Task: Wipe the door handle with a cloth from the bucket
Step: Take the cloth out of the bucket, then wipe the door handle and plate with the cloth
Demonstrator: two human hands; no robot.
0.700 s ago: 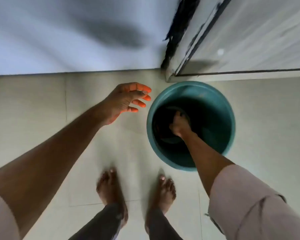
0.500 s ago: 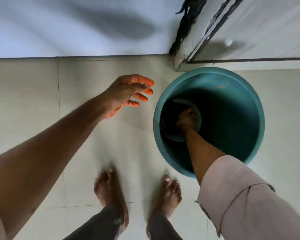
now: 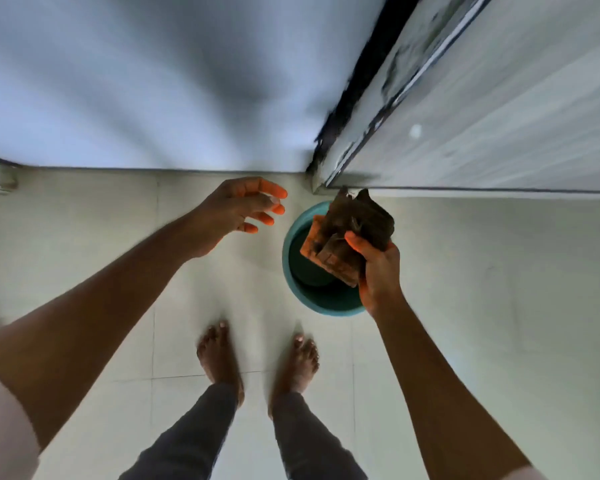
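We hold the cloth point(image 3: 352, 239) bunched in our right hand point(image 3: 378, 271), thumb and fingers clamped on its lower edge, the wad rising above the fingertips and hanging over the teal bucket point(image 3: 293, 271) below them. Our left hand point(image 3: 238, 209) hovers empty, fingers spread and curled, to the left of the cloth and apart from it. To do this step well, we judge the cloth should be squeezed over the bucket so drips fall inside, then regripped flat, the free hand helping. The door point(image 3: 499, 109) stands beyond the fingertips, up and to the right; its handle is not in view, so we cannot say how high the reach is. The bucket sits just ahead of our bare feet point(image 3: 222, 358) on the tiled floor point(image 3: 465, 306); we could knock it when stepping toward the door
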